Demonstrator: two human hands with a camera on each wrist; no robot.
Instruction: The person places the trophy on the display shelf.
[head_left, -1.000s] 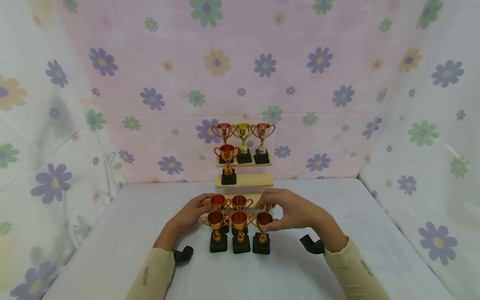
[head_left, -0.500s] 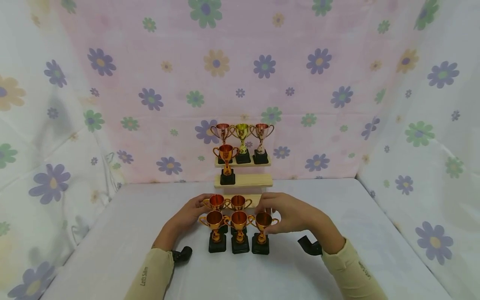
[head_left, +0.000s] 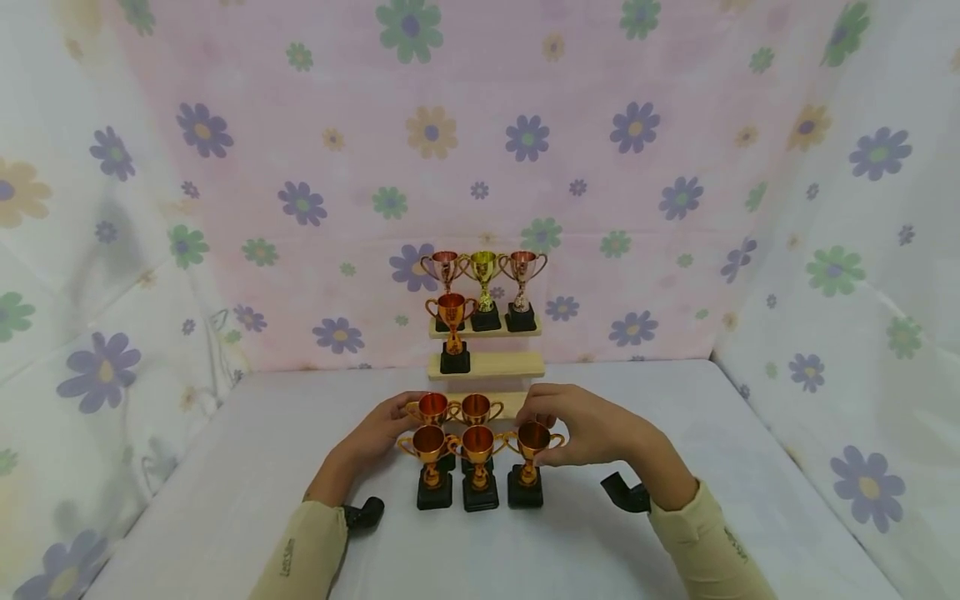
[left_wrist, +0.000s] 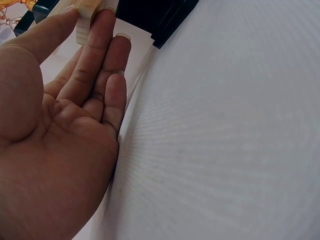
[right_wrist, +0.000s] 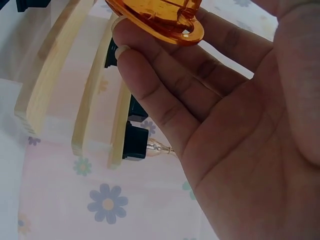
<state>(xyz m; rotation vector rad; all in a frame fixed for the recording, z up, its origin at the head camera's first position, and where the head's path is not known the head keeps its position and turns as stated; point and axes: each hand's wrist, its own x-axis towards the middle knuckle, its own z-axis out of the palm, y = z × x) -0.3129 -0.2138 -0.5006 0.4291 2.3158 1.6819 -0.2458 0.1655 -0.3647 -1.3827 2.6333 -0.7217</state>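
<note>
My right hand (head_left: pixel 588 429) pinches the cup of an orange-gold trophy (head_left: pixel 531 440) at the right end of the front row, thumb on the near side and fingers behind. The right wrist view shows this orange cup (right_wrist: pixel 162 20) against the fingers (right_wrist: pixel 145 75). My left hand (head_left: pixel 378 435) rests on its edge at the left of the trophies, fingers nearly straight. Its thumb tip and fingertips reach the end of a wooden shelf (left_wrist: pixel 86 20), with a black trophy base (left_wrist: pixel 145 17) close by. Two more front-row trophies (head_left: pixel 430 446) stand upright, two red-orange ones (head_left: pixel 476 408) behind them.
A stepped wooden shelf stand (head_left: pixel 510 364) stands at the back. Its top step carries a rose trophy (head_left: pixel 446 265), a gold trophy (head_left: pixel 484 267) and a pale pink trophy (head_left: pixel 522 267). One orange trophy (head_left: pixel 452 312) stands at the middle step's left. White cloth (head_left: pixel 637 533) covers the table.
The right hand has lowered slightly round the right front trophy, and that trophy has shifted a little to the right, away from its neighbour. The left hand has stayed in place.
</note>
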